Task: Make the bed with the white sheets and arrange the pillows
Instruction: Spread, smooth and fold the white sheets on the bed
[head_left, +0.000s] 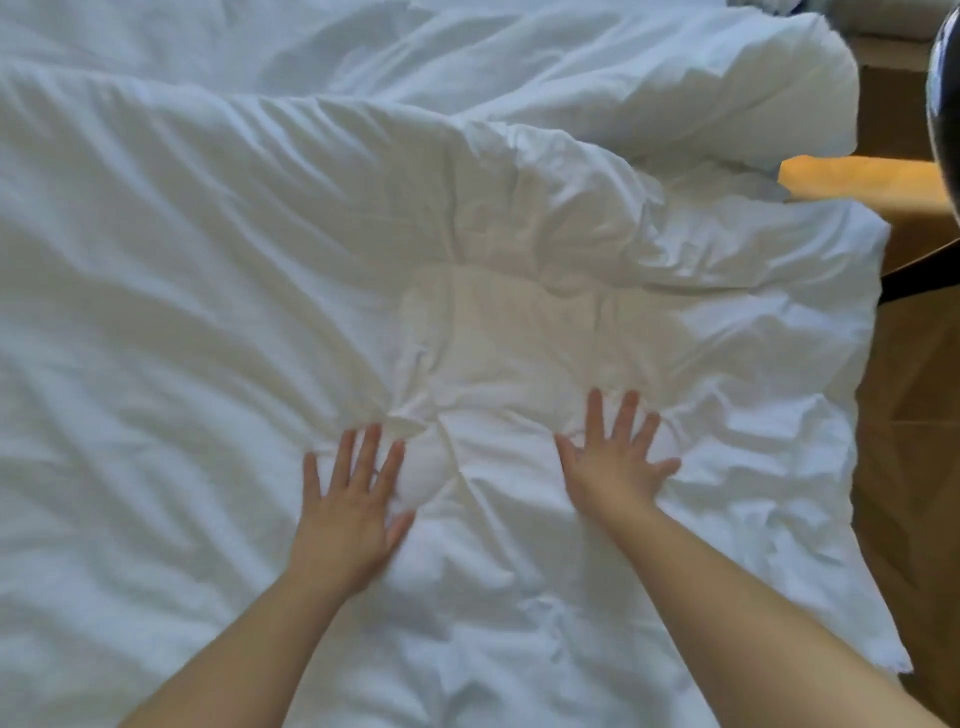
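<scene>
Pressing both palms flat on puffy white wrinkled cotton duvet (363, 249) spread over bed. My left hand (349, 501) and right hand (613, 457) lying side by side, fingers splayed, gripping nothing. Bunched rolled fold of duvet (597, 192) lying ahead and to right, long axis running across toward plump white pillow (717, 88) at far right corner. Right hand nearer fold; judging smoothing going that way.
</scene>
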